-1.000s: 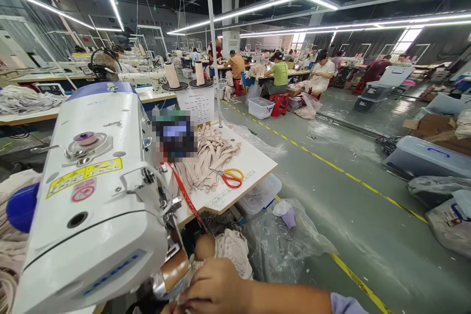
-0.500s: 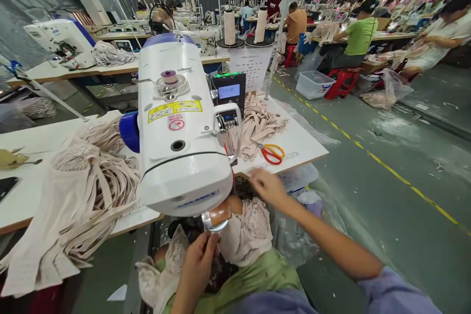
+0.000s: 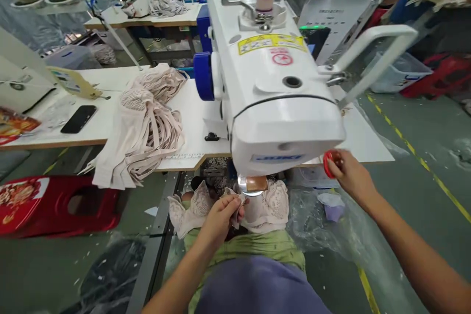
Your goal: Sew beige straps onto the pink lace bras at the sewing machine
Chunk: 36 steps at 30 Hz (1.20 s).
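Note:
My left hand point(image 3: 222, 212) is closed, pinching the edge of a beige lace bra point(image 3: 277, 208) just below the head of the white sewing machine point(image 3: 279, 120). The bra lies across my lap, its cups on either side of that hand. My right hand point(image 3: 351, 179) is closed around the red handle of the scissors point(image 3: 328, 165), at the table's front edge to the right of the machine head. The blades are hidden from view.
On the white table point(image 3: 191, 144) to the left lies a heap of beige bra pieces point(image 3: 147, 117). Beyond it is a black phone point(image 3: 78, 119). A red stool point(image 3: 69, 206) stands at lower left. Plastic bags point(image 3: 312, 218) hang at the right.
My right hand has taken the scissors from the tabletop. My left hand still pinches the bra. The view has tilted down and turned left, bringing the phone and red stool into fuller view.

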Tool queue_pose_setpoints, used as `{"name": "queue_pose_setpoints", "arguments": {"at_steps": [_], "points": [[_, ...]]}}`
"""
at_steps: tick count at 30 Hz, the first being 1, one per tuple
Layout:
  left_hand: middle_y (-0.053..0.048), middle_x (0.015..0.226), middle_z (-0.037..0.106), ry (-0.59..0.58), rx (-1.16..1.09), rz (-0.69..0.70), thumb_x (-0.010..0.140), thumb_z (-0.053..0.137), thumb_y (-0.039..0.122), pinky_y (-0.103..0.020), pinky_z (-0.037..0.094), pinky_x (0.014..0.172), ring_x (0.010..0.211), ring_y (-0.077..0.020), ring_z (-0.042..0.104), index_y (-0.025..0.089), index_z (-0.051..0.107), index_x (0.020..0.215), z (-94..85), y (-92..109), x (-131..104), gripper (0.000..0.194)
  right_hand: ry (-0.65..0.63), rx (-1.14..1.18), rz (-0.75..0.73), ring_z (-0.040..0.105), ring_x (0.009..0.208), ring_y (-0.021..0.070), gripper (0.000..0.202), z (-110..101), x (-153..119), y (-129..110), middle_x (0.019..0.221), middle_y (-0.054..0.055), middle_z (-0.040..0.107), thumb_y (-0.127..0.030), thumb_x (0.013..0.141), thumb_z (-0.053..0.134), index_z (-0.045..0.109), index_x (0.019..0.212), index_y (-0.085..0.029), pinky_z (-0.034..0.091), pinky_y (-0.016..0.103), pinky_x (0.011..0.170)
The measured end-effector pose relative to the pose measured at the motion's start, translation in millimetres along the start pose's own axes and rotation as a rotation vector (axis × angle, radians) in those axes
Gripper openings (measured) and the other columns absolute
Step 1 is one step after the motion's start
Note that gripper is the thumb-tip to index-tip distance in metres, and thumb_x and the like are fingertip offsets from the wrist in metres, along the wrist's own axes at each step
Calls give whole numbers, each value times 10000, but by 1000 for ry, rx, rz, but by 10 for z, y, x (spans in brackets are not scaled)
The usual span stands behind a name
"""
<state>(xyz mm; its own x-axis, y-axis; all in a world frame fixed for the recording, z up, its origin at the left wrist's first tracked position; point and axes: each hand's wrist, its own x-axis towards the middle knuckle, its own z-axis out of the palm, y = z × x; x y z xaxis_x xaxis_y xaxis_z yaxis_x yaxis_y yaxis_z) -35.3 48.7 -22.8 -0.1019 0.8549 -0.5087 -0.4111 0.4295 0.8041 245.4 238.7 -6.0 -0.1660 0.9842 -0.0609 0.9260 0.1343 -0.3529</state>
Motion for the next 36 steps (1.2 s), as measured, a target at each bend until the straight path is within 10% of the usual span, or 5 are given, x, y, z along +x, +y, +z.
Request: {"name": "queue_pose_setpoints", "arguments": {"at_steps": [9, 20, 29, 36], "points": [[34, 610, 514, 20, 6, 5, 697, 687, 593, -219, 308, 520, 532, -78, 405, 160, 583, 732, 39, -23, -13, 446, -313, 216, -478, 677, 696, 198, 354, 256, -1382, -308, 1101, 102, 714, -307, 796, 571, 623, 1142, -248, 566, 322, 591], [16, 607, 544, 2, 151, 29, 756, 616, 448, -244, 280, 535, 550, -99, 397, 184, 541, 614, 75, -43, -55, 309, -344, 288, -618, 671, 746, 198, 325, 506, -1253, -656, 1100, 126, 704, -292, 897, 543, 616, 1196, -189, 562, 338, 704], [64, 523, 400, -41, 27, 4, 720, 629, 518, -234, 220, 490, 477, -69, 257, 179, 538, 632, -55, -48, -46, 362, -527, 353, -346, 567, 541, 160, 357, 423, -1342, -490, 771, 42, 660, -320, 864, 515, 602, 1197, -225, 472, 276, 504], [65, 505, 431, 33, 47, 43, 657, 702, 657, -220, 255, 498, 476, -65, 317, 189, 489, 600, -45, -69, -33, 518, -488, 407, -414, 578, 624, 155, 410, 489, -1383, -705, 1025, 81, 669, -264, 764, 576, 563, 1171, -226, 509, 301, 583]]}}
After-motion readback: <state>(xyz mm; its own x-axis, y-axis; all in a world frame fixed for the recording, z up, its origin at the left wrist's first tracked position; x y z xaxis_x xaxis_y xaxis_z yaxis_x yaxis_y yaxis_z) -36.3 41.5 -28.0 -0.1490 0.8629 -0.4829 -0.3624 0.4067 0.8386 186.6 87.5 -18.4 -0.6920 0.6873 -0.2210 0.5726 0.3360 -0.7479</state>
